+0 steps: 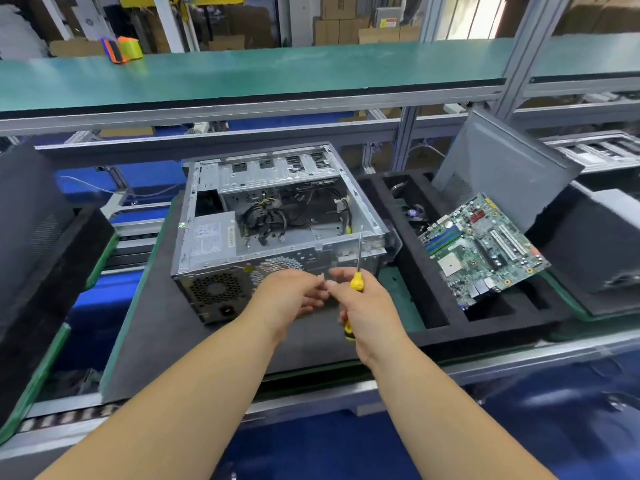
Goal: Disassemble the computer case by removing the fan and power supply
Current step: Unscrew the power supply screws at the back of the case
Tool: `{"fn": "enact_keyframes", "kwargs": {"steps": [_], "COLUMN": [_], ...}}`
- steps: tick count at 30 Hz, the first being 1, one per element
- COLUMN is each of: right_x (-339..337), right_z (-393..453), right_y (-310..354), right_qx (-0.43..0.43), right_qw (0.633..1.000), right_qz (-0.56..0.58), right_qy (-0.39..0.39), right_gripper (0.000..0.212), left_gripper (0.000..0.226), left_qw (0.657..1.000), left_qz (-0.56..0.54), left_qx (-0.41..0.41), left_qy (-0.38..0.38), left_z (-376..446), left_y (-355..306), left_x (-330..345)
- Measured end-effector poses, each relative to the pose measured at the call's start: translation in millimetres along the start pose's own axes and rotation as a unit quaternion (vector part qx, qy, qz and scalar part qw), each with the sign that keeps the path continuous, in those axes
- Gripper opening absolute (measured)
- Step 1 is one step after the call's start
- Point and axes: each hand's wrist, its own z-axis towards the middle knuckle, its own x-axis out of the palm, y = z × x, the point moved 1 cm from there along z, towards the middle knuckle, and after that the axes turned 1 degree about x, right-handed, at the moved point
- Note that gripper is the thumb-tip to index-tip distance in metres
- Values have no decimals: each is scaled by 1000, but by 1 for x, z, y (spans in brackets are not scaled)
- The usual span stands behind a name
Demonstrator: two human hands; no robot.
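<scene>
Factory assembly line, dark mat on a green-edged pallet (138, 289): an open desktop computer case (277, 223) lies on its side at centre, rear panel toward the person. Inside, the power supply (209, 237) sits in the near-left corner w/ its label facing up; a tangle of black cables (266, 220) lies beside it on the case floor. Rear fan grille (277, 266) shows on the near panel, just above the hands.

Right hand (367, 306) is wrapped round a yellow-and-black screwdriver (356, 282), shaft pointing up in front of the case's rear edge. Left hand (294, 296) is just beside it, fingers curled, tips meeting the right hand's fingertips around something small; what it is, cannot tell.

To the right, a black foam tray (433, 306) holds a green motherboard (481, 247), tilted, and a cooler fan (414, 213) in a far slot. A grey side panel (502, 164) leans behind the tray. Green conveyor shelf (242, 71) runs across the background, cardboard boxes (339, 29) beyond.
</scene>
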Motion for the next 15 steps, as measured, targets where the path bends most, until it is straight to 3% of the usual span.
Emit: {"fn": "enact_keyframes", "kwargs": {"steps": [8, 15], "right_x": [-59, -93], "right_z": [10, 31], "right_y": [2, -1], "right_qx": [-24, -18], "right_qw": [998, 993], "right_qz": [-41, -90], "right_qy": [-32, -69], "right_gripper": [4, 8], "left_gripper": [15, 22], "left_qw": [994, 990], "left_qz": [-49, -56], "left_qx": [-56, -88], "left_qy": [77, 91], "left_z": [14, 30], "left_y": [15, 22], "left_x": [50, 82]}}
